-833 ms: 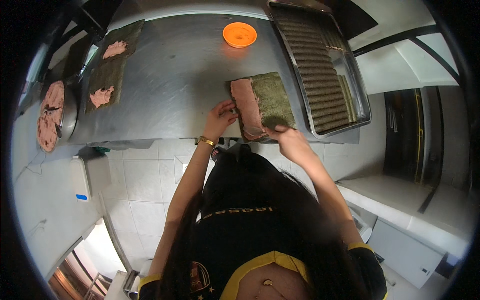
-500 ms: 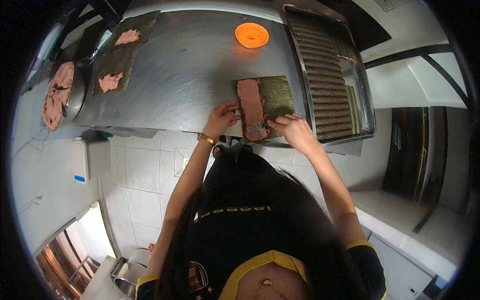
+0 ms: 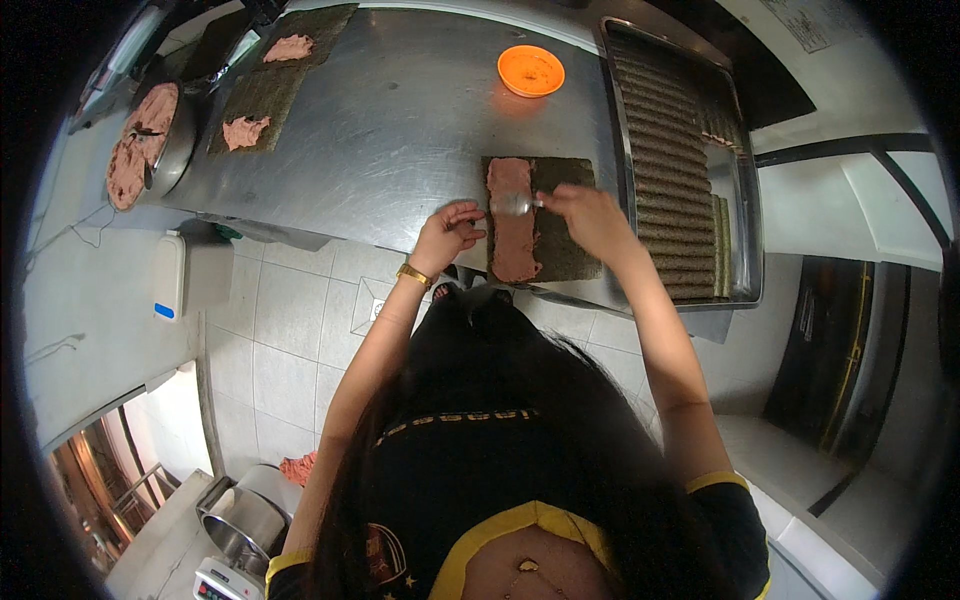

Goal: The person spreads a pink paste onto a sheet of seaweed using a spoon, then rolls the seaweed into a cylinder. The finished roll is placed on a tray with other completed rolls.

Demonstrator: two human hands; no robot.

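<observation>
A dark green seaweed sheet (image 3: pixel 562 174) lies on the steel table near its front edge. Pink paste (image 3: pixel 515 255) covers a long strip along the sheet's left side. My right hand (image 3: pixel 592 222) is closed round the handle of a metal spoon (image 3: pixel 514 205), whose bowl rests on the middle of the paste. Beside the sheet's left edge is my left hand (image 3: pixel 450 236), fingers apart and slightly bent, holding nothing. Whether its fingertips touch the sheet is hard to tell.
At the right stands a metal tray (image 3: pixel 757 270) with rows of dark green rolls (image 3: pixel 665 190). An orange bowl (image 3: pixel 531 72) sits toward the back. Two more seaweed sheets (image 3: pixel 265 100) with pink lumps lie left, near a metal bowl (image 3: pixel 180 150) of pink paste.
The spoon in my right hand has moved from the strip's near end to its middle, away from me. The paste at the near end looks smoother. My left hand stays by the sheet.
</observation>
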